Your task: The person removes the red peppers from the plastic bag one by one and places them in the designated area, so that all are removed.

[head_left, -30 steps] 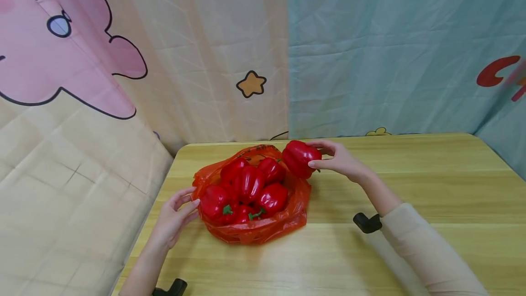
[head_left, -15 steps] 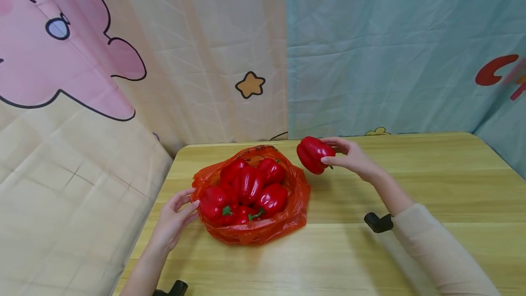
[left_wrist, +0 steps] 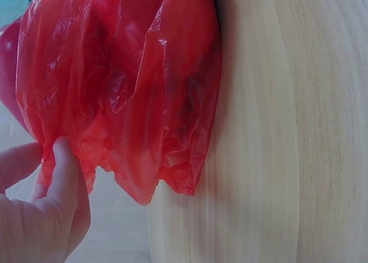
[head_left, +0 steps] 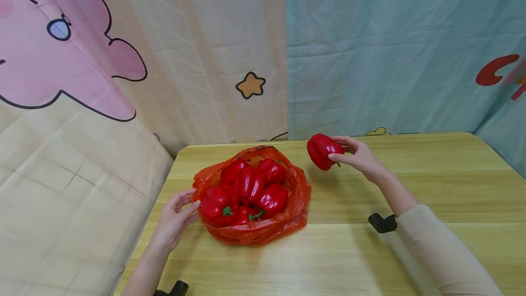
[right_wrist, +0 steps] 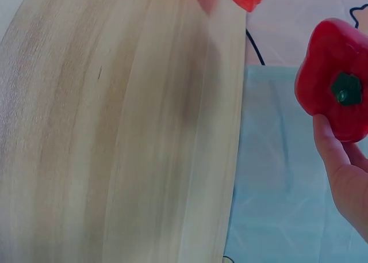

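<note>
A thin red plastic bag sits on the table with its mouth spread wide, several glossy red bell peppers with green stems heaped inside. At its left edge my left hand pinches the plastic between thumb and fingers; the left wrist view shows the crumpled bag hanging from that grip. To the right of the bag my right hand holds another red bell pepper above the table by its stem end. In the right wrist view the thumb presses this pepper near its green stem.
The light wooden table runs back to a printed curtain, its far edge close behind the held pepper. A pale cloth hangs on the left. Black camera mounts stick out at the wrists.
My right hand has carried its pepper rightward, from over the bag's right rim to clear of the bag. The left hand and the bag stay as they were.
</note>
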### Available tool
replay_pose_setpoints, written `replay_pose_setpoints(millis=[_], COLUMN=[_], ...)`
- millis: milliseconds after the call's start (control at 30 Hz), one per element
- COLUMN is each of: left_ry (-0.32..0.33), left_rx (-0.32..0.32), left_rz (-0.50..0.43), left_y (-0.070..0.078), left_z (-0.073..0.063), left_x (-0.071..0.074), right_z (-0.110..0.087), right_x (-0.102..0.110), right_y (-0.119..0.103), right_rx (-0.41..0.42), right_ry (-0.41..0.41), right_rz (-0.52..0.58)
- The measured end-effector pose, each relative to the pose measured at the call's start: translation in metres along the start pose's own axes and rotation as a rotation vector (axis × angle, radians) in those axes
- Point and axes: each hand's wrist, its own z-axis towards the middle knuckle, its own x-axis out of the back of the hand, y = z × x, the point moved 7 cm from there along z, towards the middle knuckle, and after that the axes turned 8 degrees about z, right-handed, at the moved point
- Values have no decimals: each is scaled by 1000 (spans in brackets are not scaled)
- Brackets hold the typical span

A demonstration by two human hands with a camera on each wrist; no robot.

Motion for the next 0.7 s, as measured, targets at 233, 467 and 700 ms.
replay_pose_setpoints(millis=[233,467,700], left_ry=[4,-1,-11], left_rx=[-10,-8,-14], left_rz=[-4,-12,-23], left_y=[-1,-2,-3], left_z=[-1,0,1], left_x=[0,0,0], right_z=[2,8,11], right_x=[6,8,5], right_y=[13,33,51], right_rx=[-37,-75,-127], right_ry=[41,112,182], right_rz=[13,92,101])
